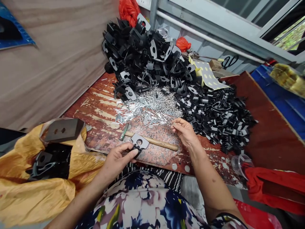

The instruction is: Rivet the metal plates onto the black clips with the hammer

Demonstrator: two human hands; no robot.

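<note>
My left hand [122, 154] is closed on a black plastic clip part [140, 142] with a grey face and a round hole, held near the table's front edge. Behind it lies a hammer [164, 144] with a wooden handle and a greenish head. My right hand [183, 129] has thumb and fingers pinched together at the edge of the loose metal pieces; whatever is in the pinch is too small to make out. Silvery metal pins [152, 116] and tiny springs [166, 98] lie heaped in front of both hands.
A tall pile of black clip parts [143, 57] stands at the back, with smaller black pieces [214, 114] heaped at right. A dark block [63, 129] and a yellow sack [14, 187] sit at left. A clear plastic cup [240, 162] stands at the right front edge.
</note>
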